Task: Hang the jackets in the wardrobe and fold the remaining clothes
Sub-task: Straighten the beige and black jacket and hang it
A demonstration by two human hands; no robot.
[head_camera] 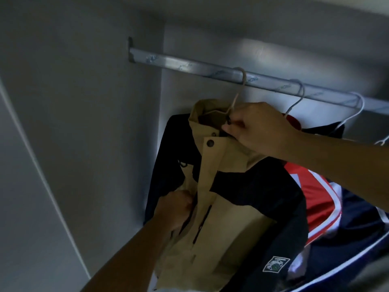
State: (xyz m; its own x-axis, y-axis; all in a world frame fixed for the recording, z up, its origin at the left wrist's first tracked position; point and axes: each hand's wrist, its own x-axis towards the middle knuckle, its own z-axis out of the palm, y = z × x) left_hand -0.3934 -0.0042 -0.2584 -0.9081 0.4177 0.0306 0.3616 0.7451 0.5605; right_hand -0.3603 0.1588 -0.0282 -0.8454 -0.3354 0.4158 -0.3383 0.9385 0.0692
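— What's the room like from where you stand?

— It's the inside of a wardrobe (84, 102): plain grey walls, dim light, and a metal rail (189, 67) running from the left wall off to the right, sloping down in this view.

— And the jacket?

— The tan and navy jacket (231, 207) hangs at the left end of the rail on a pale wire hanger (242, 81), whose hook is over the rail. The collar is up, the body drops away below, so its length runs top to bottom, with the front turned toward us. The hem is out of sight.

— The hands?

— The right hand (263, 127) is at the collar, with its fingers (233, 128) pinched together on the collar edge just beside the hanger's neck. The left hand (174, 209) is lower, curled tight round the front flap at chest height.

— Anything else in there?

— Just to the right hangs a red, white and navy jacket (315, 199) on its own hanger (299, 95), pressed against the first. Beyond it is a white hanger (355, 108).
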